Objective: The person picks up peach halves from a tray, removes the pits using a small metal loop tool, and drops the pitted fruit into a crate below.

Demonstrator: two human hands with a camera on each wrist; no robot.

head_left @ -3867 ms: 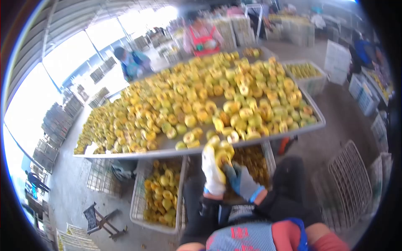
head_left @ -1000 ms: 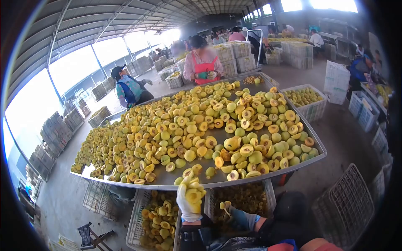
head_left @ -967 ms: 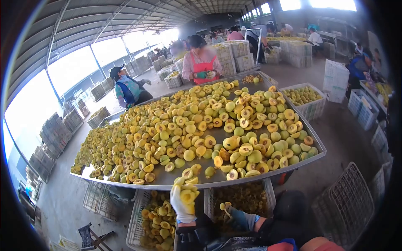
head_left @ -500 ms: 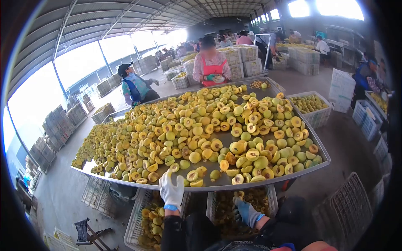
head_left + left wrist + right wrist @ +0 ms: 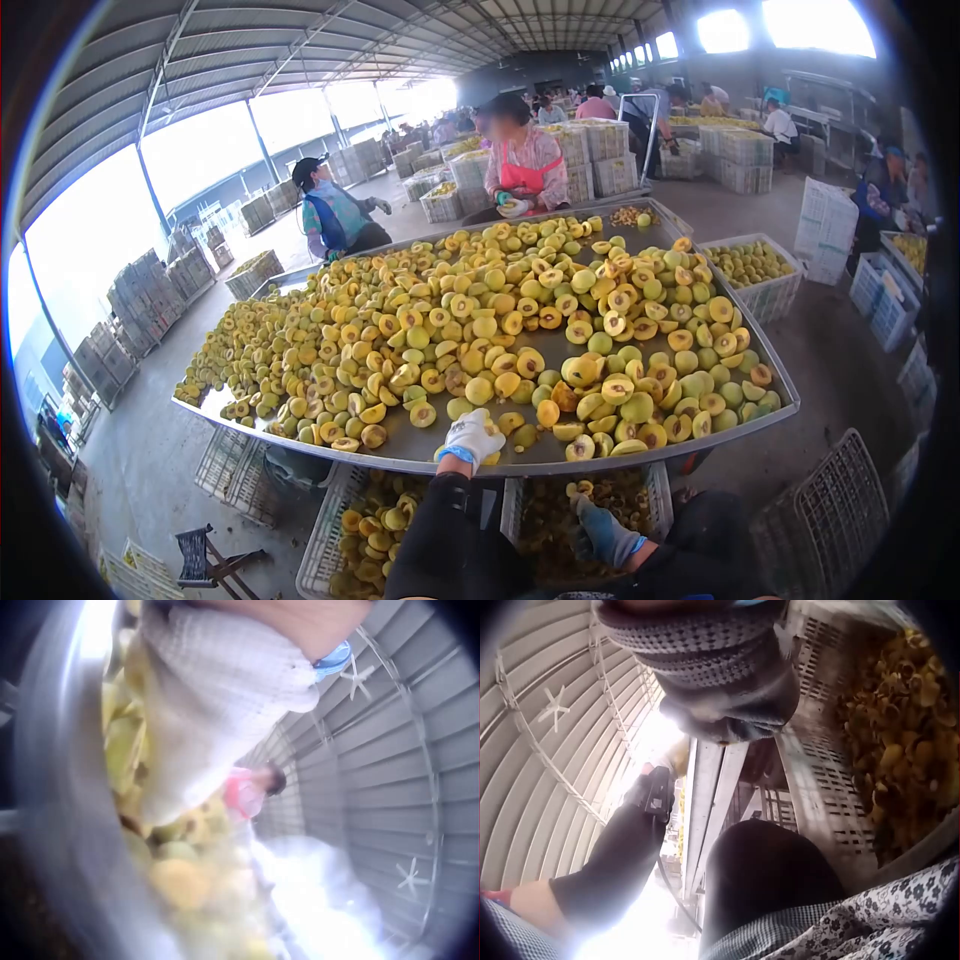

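My left hand [image 5: 473,437], in a white glove, reaches over the front edge of the metal tray [image 5: 400,464], its fingers bent down over yellow peach halves [image 5: 590,447]. In the left wrist view the glove [image 5: 217,705] covers the fruit under it, and the fingertips are hidden, so I cannot tell whether they grip a piece. My right hand [image 5: 605,535], in a blue-grey glove, is curled above a crate [image 5: 663,500] of brown-yellow scraps. A small yellowish tool [image 5: 573,490] pokes out at its fingertips; the rest is hidden by the glove.
Below the tray at left stands a crate [image 5: 318,545] of peach halves. A person in a red apron [image 5: 530,178] and another in a blue vest [image 5: 328,220] are across the tray. An empty crate [image 5: 840,500] leans at right; a folding stool [image 5: 205,560] stands at left.
The left hand held several peach halves at the tray's front edge, then appeared empty, and has since moved forward and right onto fruit in the tray. The right hand stays over the scrap crate.
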